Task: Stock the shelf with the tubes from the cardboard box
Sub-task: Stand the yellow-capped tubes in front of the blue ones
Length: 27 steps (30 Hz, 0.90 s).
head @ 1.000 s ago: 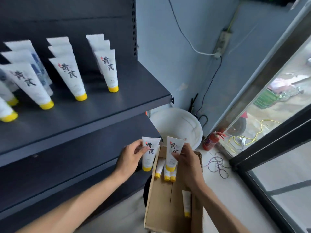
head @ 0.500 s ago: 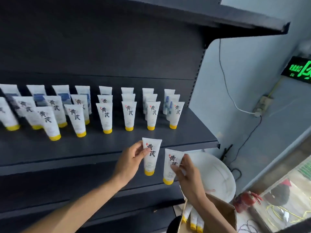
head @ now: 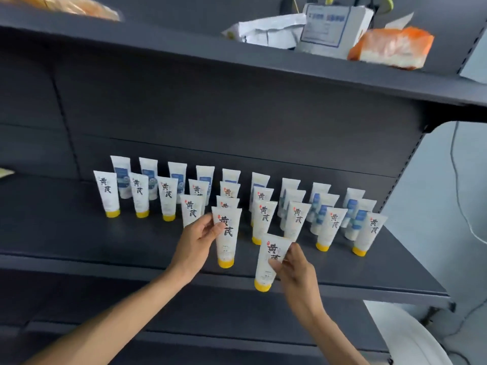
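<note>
My left hand pinches a white tube with a yellow cap, upright with its cap down just above the dark shelf. My right hand holds a second such tube by its side, cap down at the shelf's front edge. Several rows of like tubes stand cap down on the shelf behind them. The cardboard box is out of view.
An upper shelf overhangs, carrying a white box, paper wrapping and an orange packet. Bare shelf surface lies left of the rows and along the front. A white round basin sits at the lower right below the shelf.
My view has risen from the box to the shelf. Both hands carried their tubes up from the box to the front of the stocked shelf.
</note>
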Available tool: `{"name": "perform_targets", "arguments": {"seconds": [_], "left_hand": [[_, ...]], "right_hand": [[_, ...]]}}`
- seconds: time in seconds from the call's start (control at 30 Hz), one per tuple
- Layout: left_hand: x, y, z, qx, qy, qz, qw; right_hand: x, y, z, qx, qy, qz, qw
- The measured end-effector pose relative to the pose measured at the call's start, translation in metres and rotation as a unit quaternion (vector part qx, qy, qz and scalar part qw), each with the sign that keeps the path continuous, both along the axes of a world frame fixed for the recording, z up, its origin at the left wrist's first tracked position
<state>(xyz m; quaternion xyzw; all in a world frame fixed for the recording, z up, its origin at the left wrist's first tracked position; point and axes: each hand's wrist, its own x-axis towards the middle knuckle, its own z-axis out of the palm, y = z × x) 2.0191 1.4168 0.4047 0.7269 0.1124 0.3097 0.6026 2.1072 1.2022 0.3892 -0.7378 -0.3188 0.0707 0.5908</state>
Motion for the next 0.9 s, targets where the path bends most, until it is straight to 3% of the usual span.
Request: {"name": "perform_targets", "arguments": {"seconds": [0.23,0.6,0.9], "left_hand": [[-0.029,0.079,0.003,-0.008,-0.003,0.067,0.998],[-0.069,0.139,-0.003,-0.013,-0.008,0.171,0.985],[-0.093,0.19,-0.009,-0.021,0.002,0.169,0.985]], "right_hand": [[-0.013,0.08,0.009,0.014,-0.005,0.045,0.999],[-0.021,0.175,0.006,0.0,-0.012,0.137,0.99],[-0.045,0.242,-0.004,0.003,-0.013,0.117,0.993]]}}
